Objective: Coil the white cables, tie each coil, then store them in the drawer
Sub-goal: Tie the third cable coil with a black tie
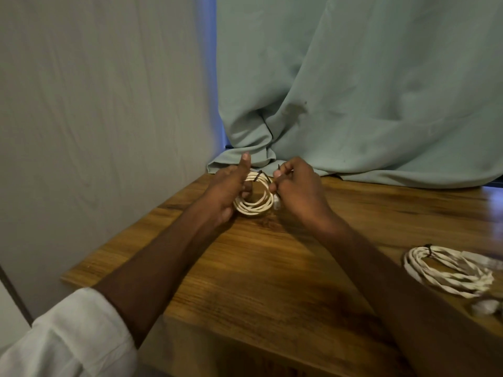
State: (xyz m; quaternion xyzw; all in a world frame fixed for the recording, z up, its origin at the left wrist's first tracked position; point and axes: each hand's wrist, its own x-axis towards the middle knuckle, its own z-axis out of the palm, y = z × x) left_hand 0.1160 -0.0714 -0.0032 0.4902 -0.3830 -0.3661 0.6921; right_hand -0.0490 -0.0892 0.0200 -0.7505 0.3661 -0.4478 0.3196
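1. Fingers of the left hand (228, 190) are curled round the left side of the small white coil (254, 204), thumb sticking straight up, so that hand is properly gripping it.
2. Right hand (298, 190) sits on the coil's right side, fingertips pinched on a thin dark tie (279, 167) whose end pokes up above them. A clear plug end (276, 204) hangs just below those fingers, against the coil.
3. A second dark tie (258, 174) already wraps the coil's far edge.
4. The coil sits low over the wooden table (245, 268), toward its far left corner; can't tell if it's actually touching the top.
5. Well to the right of that coil and nearer the camera there's a bigger white coil (449, 272) lying flat on the wood, with a dark tie round its top edge. Looks kinda blurry.
6. Behind the coil, a pale green cloth (353, 91) hangs down and bunches on the tabletop's back edge.
7. Left of the coil, a light grey woodgrain panel (95, 104) stands along the table's side.
8. White sleeve (68, 338) on the left arm, bottom corner.
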